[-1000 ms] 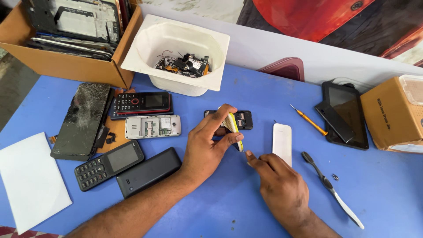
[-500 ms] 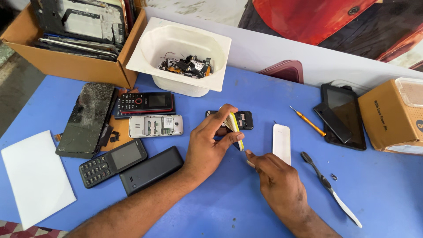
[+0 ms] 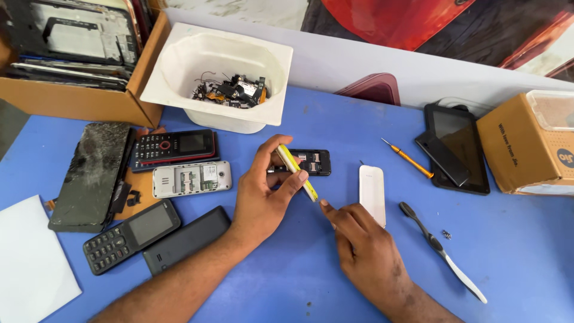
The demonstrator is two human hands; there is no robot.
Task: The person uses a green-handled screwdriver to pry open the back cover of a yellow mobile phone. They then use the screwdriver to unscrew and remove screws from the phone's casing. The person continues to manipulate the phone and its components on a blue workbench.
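A blue table (image 3: 311, 281) fills most of the frame. At the upper left sits a cardboard box (image 3: 78, 98) stacked with flat phone panels, and just right of it a white plastic tub (image 3: 179, 78) holding a heap of small dark parts. A second cardboard box (image 3: 520, 146) stands at the right edge, with a black tablet (image 3: 460, 173) lying beside it. On the left of the frame lie a cracked black screen (image 3: 89, 173), a white sheet (image 3: 30, 263), a red-and-black keypad phone (image 3: 173, 148), a silver opened phone (image 3: 191, 179), a black keypad phone (image 3: 128, 234) and a plain black phone back (image 3: 185, 239).

In the centre, the left hand (image 3: 260, 200) grips a slim yellow-and-white tool (image 3: 296, 171) between thumb and fingers, the tool slanting down to the right. Just behind it, partly hidden by the fingers, lies a small black opened phone (image 3: 311, 161) flat on the table; the hand seems to rest against its left end, though that contact is hard to make out. The right hand (image 3: 365, 251) holds nothing, fingers loosely curled, its forefinger reaching to the lower tip of the tool. Just right of this hand lies a white cover (image 3: 372, 192), then a black-and-white brush (image 3: 442, 251) toward the lower right, an orange screwdriver (image 3: 409, 160) above it, and a few tiny screws (image 3: 446, 234).
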